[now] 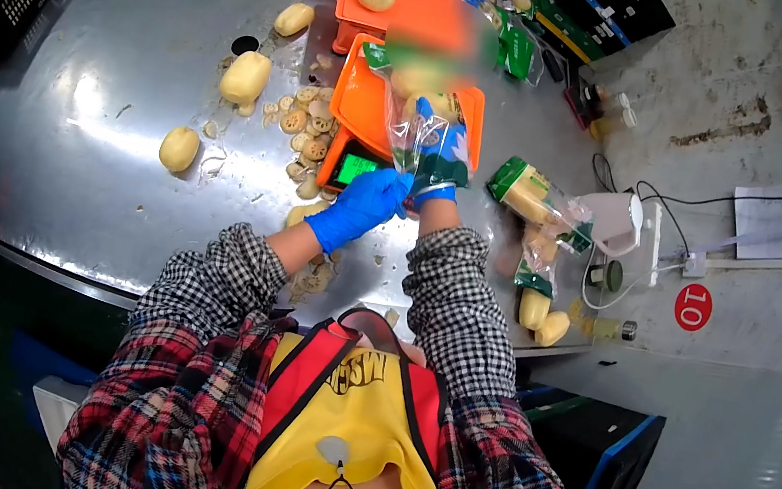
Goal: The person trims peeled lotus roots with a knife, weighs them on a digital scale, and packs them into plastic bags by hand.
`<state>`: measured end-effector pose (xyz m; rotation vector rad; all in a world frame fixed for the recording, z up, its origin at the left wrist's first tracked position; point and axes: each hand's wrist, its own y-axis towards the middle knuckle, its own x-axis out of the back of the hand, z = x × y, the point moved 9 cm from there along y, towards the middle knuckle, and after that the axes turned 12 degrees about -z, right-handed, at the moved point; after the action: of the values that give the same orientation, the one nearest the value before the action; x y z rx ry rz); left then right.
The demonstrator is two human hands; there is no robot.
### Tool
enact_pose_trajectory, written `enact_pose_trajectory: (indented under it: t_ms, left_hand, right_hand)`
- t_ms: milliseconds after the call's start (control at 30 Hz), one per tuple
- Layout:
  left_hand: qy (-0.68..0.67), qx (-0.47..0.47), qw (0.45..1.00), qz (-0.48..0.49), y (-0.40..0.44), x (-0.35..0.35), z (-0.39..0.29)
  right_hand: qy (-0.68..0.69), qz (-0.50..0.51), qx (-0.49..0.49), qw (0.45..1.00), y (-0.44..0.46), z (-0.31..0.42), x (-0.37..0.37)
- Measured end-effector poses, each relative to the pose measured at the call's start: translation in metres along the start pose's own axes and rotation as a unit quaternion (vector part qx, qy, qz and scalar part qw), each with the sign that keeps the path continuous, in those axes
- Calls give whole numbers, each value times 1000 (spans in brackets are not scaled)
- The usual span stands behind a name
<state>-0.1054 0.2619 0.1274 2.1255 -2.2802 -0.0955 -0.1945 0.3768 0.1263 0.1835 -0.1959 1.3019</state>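
Left hand point(356, 205)'s pinching the clear bag point(402, 131) just beyond it; can't tell the right hand point(442, 151)'s grip. Looks floppy, slippery, probably bottom-heavy, so I'd bunch the film and support underneath.

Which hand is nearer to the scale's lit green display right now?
Left. The left hand is close beside the green display, on the side toward the wearer; the right hand is farther off, to the display's right, at the clear bag.
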Motion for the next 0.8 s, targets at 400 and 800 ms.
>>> enact_pose_trajectory:
  t_ms: [400,800]
  left_hand:
    - [-32,227,949,-218,-76,184,71]
    - [-14,201,965,-168,-44,194,54]
  right_hand:
    - [74,-107,-47,990,-130,-50,123]
    - [19,-68,-95,993,-196,-99,161]
